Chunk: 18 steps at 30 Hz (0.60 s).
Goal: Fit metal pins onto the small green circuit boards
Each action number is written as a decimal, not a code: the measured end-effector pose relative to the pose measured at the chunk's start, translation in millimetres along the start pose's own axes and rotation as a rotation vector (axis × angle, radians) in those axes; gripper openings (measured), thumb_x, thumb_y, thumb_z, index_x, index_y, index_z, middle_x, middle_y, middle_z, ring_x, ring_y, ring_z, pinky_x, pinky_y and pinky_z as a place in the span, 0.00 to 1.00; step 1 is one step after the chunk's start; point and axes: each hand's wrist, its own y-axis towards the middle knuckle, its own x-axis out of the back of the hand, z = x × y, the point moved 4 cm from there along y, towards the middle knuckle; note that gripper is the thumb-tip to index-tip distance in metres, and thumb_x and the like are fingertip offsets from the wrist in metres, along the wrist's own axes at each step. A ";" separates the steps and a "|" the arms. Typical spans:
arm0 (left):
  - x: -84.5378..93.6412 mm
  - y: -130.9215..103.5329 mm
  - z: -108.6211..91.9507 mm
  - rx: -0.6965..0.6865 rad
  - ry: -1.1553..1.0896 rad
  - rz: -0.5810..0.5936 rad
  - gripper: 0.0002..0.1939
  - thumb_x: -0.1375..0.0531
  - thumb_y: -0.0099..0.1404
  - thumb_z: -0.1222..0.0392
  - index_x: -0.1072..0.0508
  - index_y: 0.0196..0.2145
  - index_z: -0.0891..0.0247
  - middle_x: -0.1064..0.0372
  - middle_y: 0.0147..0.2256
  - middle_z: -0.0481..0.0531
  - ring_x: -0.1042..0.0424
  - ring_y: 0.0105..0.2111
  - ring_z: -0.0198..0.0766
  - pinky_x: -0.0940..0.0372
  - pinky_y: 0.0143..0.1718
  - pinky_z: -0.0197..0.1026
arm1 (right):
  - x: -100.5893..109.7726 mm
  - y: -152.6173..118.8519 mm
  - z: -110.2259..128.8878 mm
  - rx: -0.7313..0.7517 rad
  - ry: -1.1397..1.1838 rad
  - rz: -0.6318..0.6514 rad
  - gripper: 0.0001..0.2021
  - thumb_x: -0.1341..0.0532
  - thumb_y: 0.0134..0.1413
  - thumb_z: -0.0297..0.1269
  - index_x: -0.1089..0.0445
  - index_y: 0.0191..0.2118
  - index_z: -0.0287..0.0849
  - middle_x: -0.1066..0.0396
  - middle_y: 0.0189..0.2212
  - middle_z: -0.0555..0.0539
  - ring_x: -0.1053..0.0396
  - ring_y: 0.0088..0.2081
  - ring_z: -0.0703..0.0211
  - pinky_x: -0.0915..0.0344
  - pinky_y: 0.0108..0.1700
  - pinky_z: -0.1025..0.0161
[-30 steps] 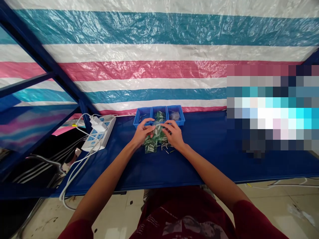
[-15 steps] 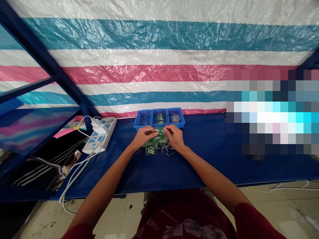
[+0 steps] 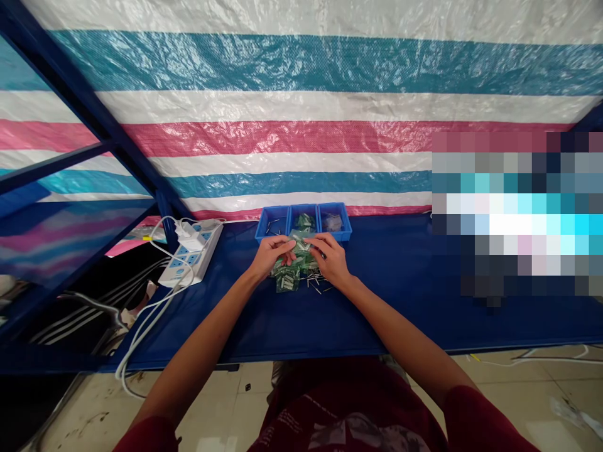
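A small clear green-tinted plastic bag (image 3: 300, 241) is stretched between my two hands above the table. My left hand (image 3: 273, 254) pinches its left side, and my right hand (image 3: 330, 254) has the right side between thumb and fingers. Below them lies another small bag (image 3: 287, 278) with pale metal pieces inside. Thin metal pins (image 3: 316, 284) lie loose beside it, partly hidden under my right hand. Just beyond my hands stand three joined blue bins: the left bin (image 3: 273, 221) has a few pins, the middle one filled bags (image 3: 304, 222), the right one clear plastic (image 3: 332, 222).
A white power strip (image 3: 193, 257) with plugs and cables (image 3: 141, 339) lies on the left of the blue table (image 3: 400, 295). Striped plastic sheeting (image 3: 292, 138) hangs behind. A blue metal frame (image 3: 122, 157) rises at the left. The right side is pixelated.
The bag between my hands has risen slightly and tilted, and my left fingers have shifted on it. The whole view has moved a little.
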 end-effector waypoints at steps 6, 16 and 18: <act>4.4 -3.2 -11.1 -0.291 0.237 -0.145 0.24 0.39 0.60 0.41 0.25 0.42 0.65 0.25 0.39 0.58 0.27 0.37 0.42 0.33 0.27 0.36 | 3.8 3.8 -3.1 -0.085 0.059 -0.060 0.12 0.43 0.63 0.43 0.27 0.34 0.43 0.34 0.30 0.47 0.36 0.30 0.60 0.38 0.33 0.63; 1.6 -4.2 -7.0 -0.252 0.292 -0.111 0.19 0.31 0.52 0.47 0.24 0.31 0.66 0.27 0.26 0.51 0.29 0.25 0.37 0.33 0.28 0.38 | -4.7 1.6 -6.4 -0.292 0.137 0.115 0.16 0.44 0.61 0.49 0.36 0.28 0.44 0.38 0.20 0.54 0.39 0.24 0.63 0.43 0.29 0.65; 1.3 -3.8 -7.1 -0.227 0.224 -0.094 0.20 0.30 0.52 0.48 0.26 0.34 0.65 0.31 0.22 0.47 0.31 0.22 0.35 0.34 0.25 0.37 | -3.9 1.6 -5.0 -0.274 0.109 0.126 0.17 0.46 0.63 0.49 0.37 0.26 0.44 0.39 0.19 0.54 0.39 0.23 0.63 0.43 0.30 0.65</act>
